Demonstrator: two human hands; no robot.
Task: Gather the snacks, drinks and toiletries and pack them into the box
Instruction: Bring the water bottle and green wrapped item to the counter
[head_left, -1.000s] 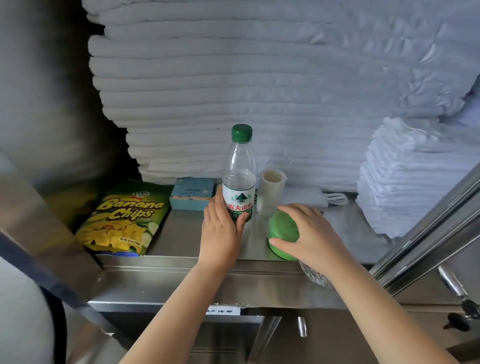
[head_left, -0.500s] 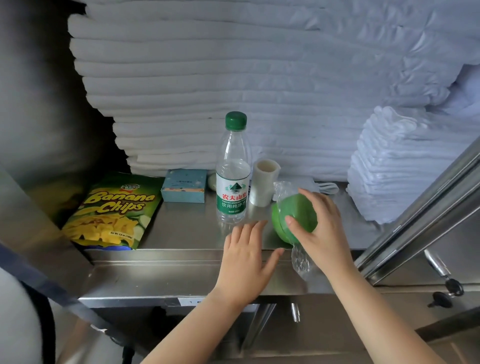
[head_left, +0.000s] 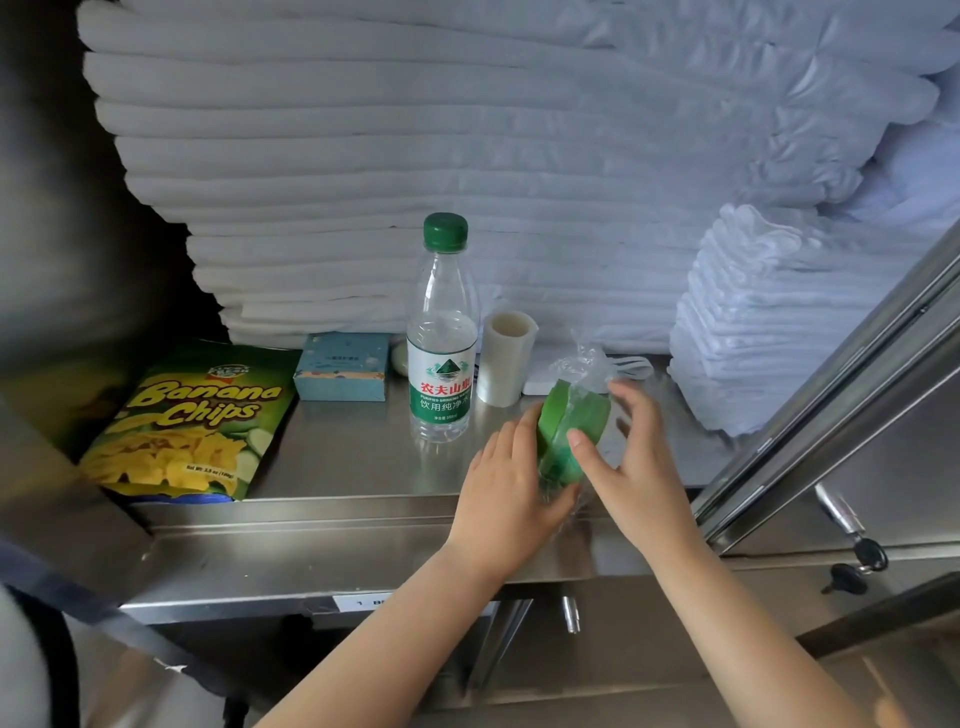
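Both hands hold a green round item in a clear plastic wrapper (head_left: 569, 426) just above the steel shelf (head_left: 353, 457). My left hand (head_left: 511, 493) cups it from the left and below. My right hand (head_left: 631, 462) pinches it from the right with thumb and fingers. Behind them stands a water bottle (head_left: 442, 332) with a green cap. A bag of banana chips (head_left: 182, 421) lies at the left, with a small teal box (head_left: 343, 366) behind it. A white roll (head_left: 505, 358) stands right of the bottle. No packing box is in view.
Tall stacks of folded white linen (head_left: 467, 156) fill the back of the shelf, with a smaller pile (head_left: 753, 322) at the right. A steel door frame (head_left: 841, 395) slants across the right side. A small pale round thing (head_left: 401, 358) sits behind the bottle.
My left hand let go of the water bottle and moved right to the green item. My right hand lifted that item off the shelf and turned it on edge.
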